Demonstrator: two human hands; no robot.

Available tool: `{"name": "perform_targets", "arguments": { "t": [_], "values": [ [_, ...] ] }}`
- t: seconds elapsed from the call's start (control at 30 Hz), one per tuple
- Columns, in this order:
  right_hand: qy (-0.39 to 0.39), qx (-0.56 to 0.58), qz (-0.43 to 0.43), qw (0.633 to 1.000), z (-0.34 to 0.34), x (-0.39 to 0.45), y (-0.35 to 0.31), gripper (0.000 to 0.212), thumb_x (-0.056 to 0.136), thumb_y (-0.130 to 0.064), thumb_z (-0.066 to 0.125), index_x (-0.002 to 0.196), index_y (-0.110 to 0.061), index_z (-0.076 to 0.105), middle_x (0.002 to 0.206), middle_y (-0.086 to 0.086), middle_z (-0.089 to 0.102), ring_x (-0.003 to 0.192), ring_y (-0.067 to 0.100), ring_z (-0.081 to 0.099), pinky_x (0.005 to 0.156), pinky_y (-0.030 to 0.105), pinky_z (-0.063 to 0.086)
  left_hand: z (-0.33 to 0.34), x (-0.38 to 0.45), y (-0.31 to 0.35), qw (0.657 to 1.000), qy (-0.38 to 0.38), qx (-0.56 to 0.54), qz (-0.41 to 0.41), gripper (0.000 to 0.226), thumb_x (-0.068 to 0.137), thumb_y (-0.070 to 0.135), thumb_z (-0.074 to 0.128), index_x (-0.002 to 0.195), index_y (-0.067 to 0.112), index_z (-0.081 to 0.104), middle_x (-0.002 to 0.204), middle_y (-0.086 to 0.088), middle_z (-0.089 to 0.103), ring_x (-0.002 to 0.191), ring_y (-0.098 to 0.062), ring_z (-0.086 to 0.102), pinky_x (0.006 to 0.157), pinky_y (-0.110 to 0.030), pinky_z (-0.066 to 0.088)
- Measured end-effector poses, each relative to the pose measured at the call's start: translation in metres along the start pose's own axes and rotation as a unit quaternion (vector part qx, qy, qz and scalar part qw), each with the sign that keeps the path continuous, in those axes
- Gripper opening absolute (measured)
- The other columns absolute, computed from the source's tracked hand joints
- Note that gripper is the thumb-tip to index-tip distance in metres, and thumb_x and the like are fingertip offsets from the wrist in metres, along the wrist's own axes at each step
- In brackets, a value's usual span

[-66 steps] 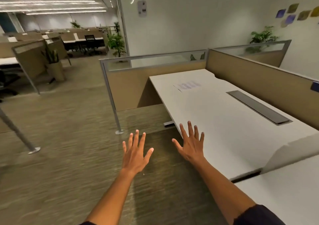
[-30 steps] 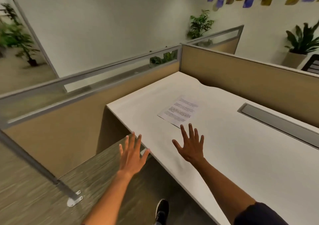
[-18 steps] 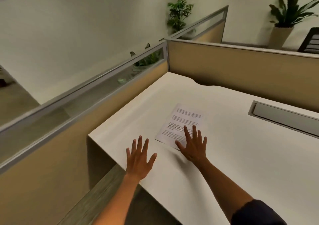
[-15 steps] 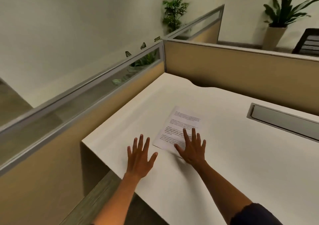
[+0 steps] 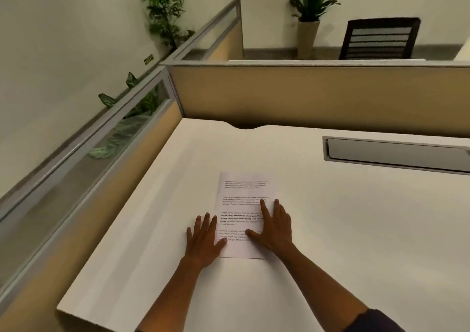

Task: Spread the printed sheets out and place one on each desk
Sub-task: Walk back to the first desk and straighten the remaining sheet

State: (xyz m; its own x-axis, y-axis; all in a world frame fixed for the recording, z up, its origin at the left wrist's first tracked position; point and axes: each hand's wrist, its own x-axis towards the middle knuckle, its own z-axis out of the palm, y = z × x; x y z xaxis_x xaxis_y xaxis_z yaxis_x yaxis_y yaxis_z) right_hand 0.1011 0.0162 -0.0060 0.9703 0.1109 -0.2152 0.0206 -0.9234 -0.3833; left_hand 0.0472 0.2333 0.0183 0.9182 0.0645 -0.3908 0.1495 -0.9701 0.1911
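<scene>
A white printed sheet (image 5: 244, 197) with blocks of black text lies flat on the white desk (image 5: 356, 242). My right hand (image 5: 276, 227) rests flat on the sheet's lower right part, fingers spread. My left hand (image 5: 204, 237) lies flat at the sheet's left edge, its thumb touching the paper. Neither hand grips anything. Whether more sheets lie under the top one cannot be seen.
Tan partitions (image 5: 318, 95) with glass tops wall the desk at the back and left. A grey cable tray flap (image 5: 396, 153) sits at the desk's back right. A black chair (image 5: 379, 39) and potted plants (image 5: 309, 13) stand beyond the partition.
I walked up to the desk and the view swung over it. Both hands moved forward from the floor side and came down flat, the right onto the sheet, the left at its edge.
</scene>
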Motion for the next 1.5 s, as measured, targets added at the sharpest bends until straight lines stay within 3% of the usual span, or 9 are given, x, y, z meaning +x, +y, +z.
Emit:
{"name": "perform_targets", "arguments": {
  "t": [0.4,0.57,0.7,0.83,0.93,1.0,1.1,1.23,1.5],
  "values": [
    [0.014,0.006,0.048,0.999,-0.008,0.013,-0.007,0.121,0.066,-0.075,0.064,0.155,-0.028,-0.002,0.16,0.011,0.021,0.147,0.03,0.021,0.117,0.044,0.024,-0.02,0.055,-0.007,0.991,-0.048,-0.006,0.121,0.099,0.084,0.061,0.057,0.155,0.019,0.003,0.163,-0.002,-0.016,0.15,-0.024,-0.018,0.121,-0.05,-0.007],
    [0.016,0.079,0.027,0.996,-0.017,0.015,-0.024,0.116,0.072,-0.061,0.072,0.155,-0.023,0.002,0.139,0.005,0.052,0.123,0.025,0.05,0.101,0.037,0.043,-0.02,0.061,-0.013,0.99,-0.042,-0.005,0.138,0.1,0.082,0.063,0.058,0.155,0.02,0.004,0.163,-0.002,-0.016,0.15,-0.023,-0.017,0.121,-0.051,-0.006],
    [0.032,0.383,0.058,0.921,-0.024,0.011,-0.041,0.116,0.074,-0.044,0.081,0.155,-0.031,-0.002,0.144,0.004,0.052,0.125,0.023,0.056,0.103,0.033,0.046,-0.02,0.065,-0.016,0.989,-0.041,0.006,0.145,0.101,0.081,0.067,0.055,0.155,0.021,0.004,0.163,-0.002,-0.016,0.15,-0.024,-0.016,0.12,-0.052,-0.004],
    [0.054,0.53,0.139,0.835,-0.035,0.007,-0.047,0.123,0.065,-0.05,0.084,0.154,-0.035,0.001,0.147,0.006,0.046,0.126,0.026,0.053,0.106,0.046,0.045,-0.021,0.069,-0.017,0.987,-0.038,0.007,0.155,0.101,0.081,0.068,0.055,0.155,0.021,0.004,0.164,-0.003,-0.014,0.15,-0.025,-0.015,0.12,-0.053,-0.004],
    [0.088,0.527,0.207,0.819,-0.044,0.003,-0.039,0.094,0.074,-0.033,0.083,0.15,-0.02,0.029,0.133,0.011,0.058,0.115,0.031,0.062,0.101,0.051,0.05,-0.022,0.069,-0.014,0.984,-0.037,-0.026,0.17,0.098,0.084,0.063,0.056,0.155,0.02,0.005,0.164,-0.004,-0.011,0.151,-0.024,-0.013,0.12,-0.05,-0.004],
    [0.11,0.463,0.219,0.852,-0.049,-0.004,-0.031,0.053,0.079,-0.022,0.078,0.127,-0.013,0.058,0.114,0.011,0.07,0.097,0.027,0.07,0.09,0.047,0.057,-0.022,0.066,-0.007,0.979,-0.015,-0.094,0.178,0.091,0.087,0.055,0.059,0.155,0.018,0.011,0.165,-0.006,-0.005,0.151,-0.024,-0.008,0.122,-0.045,0.0],
    [0.147,0.368,0.215,0.893,-0.056,-0.017,-0.02,0.016,0.081,-0.018,0.07,0.096,-0.012,0.07,0.098,0.006,0.073,0.085,0.022,0.07,0.081,0.039,0.06,-0.023,0.061,0.01,0.959,0.046,-0.222,0.171,0.077,0.089,0.037,0.066,0.151,0.014,0.027,0.163,-0.008,0.013,0.151,-0.024,0.009,0.122,-0.039,0.017],
    [0.162,0.373,0.217,0.887,-0.063,-0.033,-0.001,0.017,0.084,-0.022,0.069,0.099,-0.013,0.068,0.098,0.003,0.072,0.087,0.022,0.068,0.075,0.032,0.055,-0.025,0.058,0.036,0.933,0.066,-0.328,0.128,0.069,0.087,0.025,0.07,0.146,0.01,0.037,0.152,-0.014,0.038,0.14,-0.029,0.035,0.114,-0.041,0.033],
    [0.196,0.469,0.21,0.835,-0.082,-0.066,0.067,0.021,0.081,-0.024,0.076,0.096,-0.011,0.068,0.096,0.007,0.075,0.087,0.027,0.073,0.084,0.049,0.059,-0.014,0.049,0.101,0.896,0.014,-0.441,0.039,0.066,0.085,0.015,0.072,0.143,0.009,0.041,0.11,-0.015,0.069,0.101,-0.029,0.064,0.094,-0.037,0.05]
  ]
}}
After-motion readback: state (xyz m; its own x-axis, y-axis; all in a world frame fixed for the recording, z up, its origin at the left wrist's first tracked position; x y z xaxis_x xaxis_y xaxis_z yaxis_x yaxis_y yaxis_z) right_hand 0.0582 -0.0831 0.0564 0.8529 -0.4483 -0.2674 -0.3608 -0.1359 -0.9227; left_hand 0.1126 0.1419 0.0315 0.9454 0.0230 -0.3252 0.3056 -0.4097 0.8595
